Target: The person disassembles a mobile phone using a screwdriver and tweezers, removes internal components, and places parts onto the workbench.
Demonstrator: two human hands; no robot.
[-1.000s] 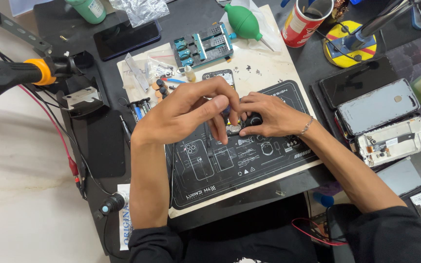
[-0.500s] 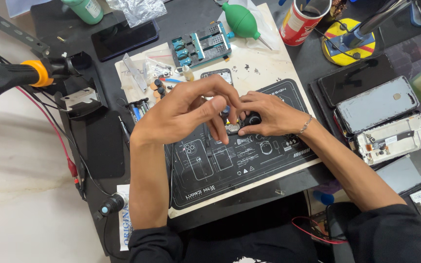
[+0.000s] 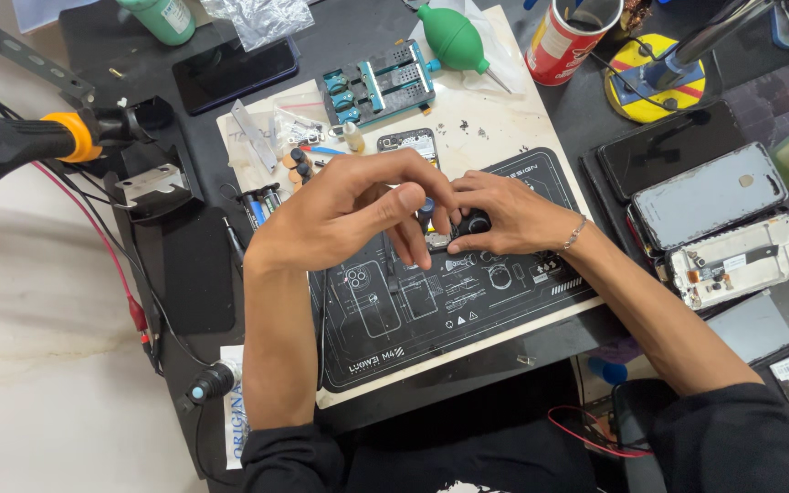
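**A:** What lay furthest out from the left hand?

**B:** Well off to its outer side, a black soldering tool with an orange collar (image 3: 43, 139) lay by the table's edge. Beyond the knuckles sat a teal metal clamping jig (image 3: 378, 84) on a cream work mat (image 3: 504, 119).

**A:** And the left hand itself?

**B:** The left hand (image 3: 349, 215) arched over a black printed repair mat (image 3: 431, 319), fingers curled narrowly, thumb and fingertips pinched down onto a small dark electronic part (image 3: 437, 239). I could not tell how firm the grip was, since the fingers hid most of the part.

**A:** The right hand?

**B:** The right hand (image 3: 504, 215) met the left fingertip to fingertip, closed on a small round black piece (image 3: 477, 221) touching that part. A thin bracelet (image 3: 575, 234) circled its wrist.

**A:** Beyond it?

**B:** Ahead of the right hand stood a red cylindrical can (image 3: 566, 38). Well out to its outer side lay a grey phone back shell (image 3: 710, 194) and, just nearer the person, an opened white phone frame (image 3: 743, 258).
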